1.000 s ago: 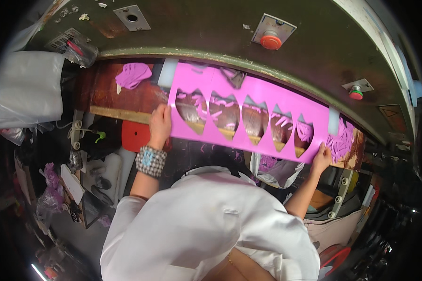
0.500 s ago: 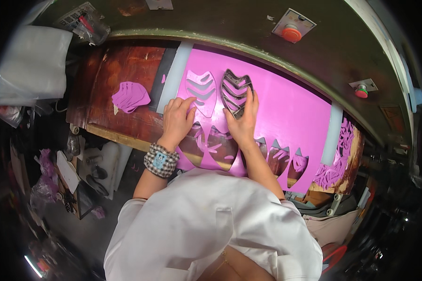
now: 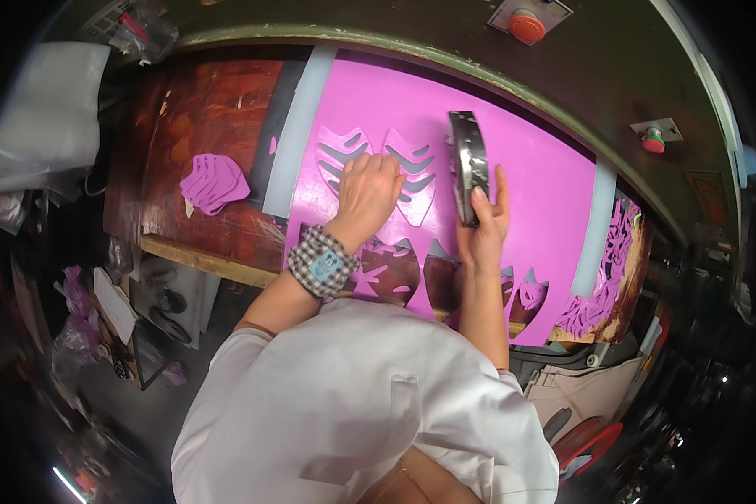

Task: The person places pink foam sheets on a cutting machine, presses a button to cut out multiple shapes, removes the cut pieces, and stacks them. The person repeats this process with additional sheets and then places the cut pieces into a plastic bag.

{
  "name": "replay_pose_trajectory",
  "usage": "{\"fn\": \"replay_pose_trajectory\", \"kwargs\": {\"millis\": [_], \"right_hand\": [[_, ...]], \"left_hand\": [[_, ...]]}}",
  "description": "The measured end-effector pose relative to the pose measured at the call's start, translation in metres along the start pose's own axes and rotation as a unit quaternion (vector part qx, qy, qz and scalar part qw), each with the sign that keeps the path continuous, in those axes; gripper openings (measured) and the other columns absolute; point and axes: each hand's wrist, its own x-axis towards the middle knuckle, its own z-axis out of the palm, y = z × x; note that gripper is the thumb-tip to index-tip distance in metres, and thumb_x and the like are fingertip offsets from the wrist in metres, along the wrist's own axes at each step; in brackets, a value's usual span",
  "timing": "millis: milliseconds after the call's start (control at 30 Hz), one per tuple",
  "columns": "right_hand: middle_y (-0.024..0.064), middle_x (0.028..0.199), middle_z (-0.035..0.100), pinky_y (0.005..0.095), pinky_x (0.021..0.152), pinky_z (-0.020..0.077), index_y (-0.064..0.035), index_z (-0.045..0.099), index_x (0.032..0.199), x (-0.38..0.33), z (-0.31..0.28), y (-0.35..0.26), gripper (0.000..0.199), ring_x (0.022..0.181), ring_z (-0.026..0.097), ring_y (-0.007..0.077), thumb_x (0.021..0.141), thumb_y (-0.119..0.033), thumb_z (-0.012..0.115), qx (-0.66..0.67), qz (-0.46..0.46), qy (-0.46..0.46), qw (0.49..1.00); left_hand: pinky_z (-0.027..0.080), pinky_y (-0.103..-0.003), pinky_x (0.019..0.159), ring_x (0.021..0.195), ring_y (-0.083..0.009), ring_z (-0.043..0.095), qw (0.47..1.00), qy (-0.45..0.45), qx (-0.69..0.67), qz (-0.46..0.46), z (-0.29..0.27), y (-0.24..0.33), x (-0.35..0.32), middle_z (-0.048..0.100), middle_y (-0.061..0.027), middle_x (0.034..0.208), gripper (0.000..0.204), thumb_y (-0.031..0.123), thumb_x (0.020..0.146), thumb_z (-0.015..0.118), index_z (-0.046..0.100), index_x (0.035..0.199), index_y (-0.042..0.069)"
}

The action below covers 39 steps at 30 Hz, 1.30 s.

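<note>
My right hand (image 3: 484, 235) grips a black metal cutting die (image 3: 469, 164), tipped up so that its shiny side wall shows, over the pink sheet (image 3: 529, 160). My left hand (image 3: 370, 193) rests on the sheet with its fingers curled down; what lies under the fingertips is hidden. Beneath and beside it are two cut shapes with chevron slots: the left cut shape (image 3: 329, 168) is partly covered by my hand, while the right cut shape (image 3: 417, 206) shows most of its outline. Along the sheet's near edge run several leaf-shaped openings (image 3: 392, 273).
To the left, a stack of pink cut pieces (image 3: 214, 183) lies on the red-brown board (image 3: 218, 101). Pink scraps (image 3: 605, 286) heap up at the right end. Beyond the sheet stands a dark green machine beam (image 3: 378, 29) with a red button (image 3: 527, 27).
The die has come up off the sheet, moved right and turned onto its edge in my right hand, uncovering a cut shape. My left hand has moved right and its fingers have curled.
</note>
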Motion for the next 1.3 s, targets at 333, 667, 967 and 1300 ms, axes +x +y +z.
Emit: {"fn": "replay_pose_trajectory", "kwargs": {"millis": [333,667,967,1300], "right_hand": [[0.0303,0.144,0.029,0.0410,0.112,0.0281,0.0058,0.012,0.147,-0.007,-0.018,0.015,0.107,0.135,0.032,0.0411,0.066,-0.004,0.082,-0.564,-0.274,0.008,0.779],[0.0310,0.148,0.018,0.0435,0.114,0.0204,0.0098,0.002,0.146,0.011,-0.086,-0.148,0.088,0.136,0.026,0.0390,0.093,-0.034,0.057,-0.443,-0.433,0.315,0.719],[0.0417,0.146,-0.003,0.0508,0.116,0.0036,0.0191,-0.016,0.138,-0.052,-0.134,-0.124,0.107,0.141,0.000,0.0494,0.090,-0.041,0.059,-0.477,-0.496,0.326,0.648],[0.0223,0.111,0.063,0.0380,0.092,0.0463,0.0094,0.054,0.120,-0.131,-0.247,-0.087,0.045,0.103,0.061,0.0283,0.088,-0.022,0.062,-0.443,-0.074,0.386,0.806]], "left_hand": [[0.047,-0.038,0.066,0.073,-0.0274,0.057,0.989,0.032,-0.137,-0.045,-0.044,-0.020,-0.032,0.059,-0.0095,0.075,0.010,0.006,0.081,0.066,0.061,0.089,0.003],[0.044,-0.044,0.073,0.072,-0.0321,0.058,0.957,0.012,0.069,-0.280,-0.078,-0.043,-0.155,0.062,-0.0138,0.078,0.019,0.023,0.090,0.062,0.064,0.091,0.004],[0.045,-0.048,0.057,0.064,-0.0371,0.062,0.973,0.113,0.075,-0.189,-0.059,-0.059,-0.183,0.063,-0.0166,0.068,0.025,0.031,0.094,0.057,0.064,0.089,0.007],[0.051,-0.035,0.064,0.069,-0.0207,0.062,0.969,0.081,-0.107,-0.206,-0.070,-0.092,-0.217,0.069,-0.0165,0.083,0.031,0.025,0.098,0.053,0.064,0.103,-0.003]]}}
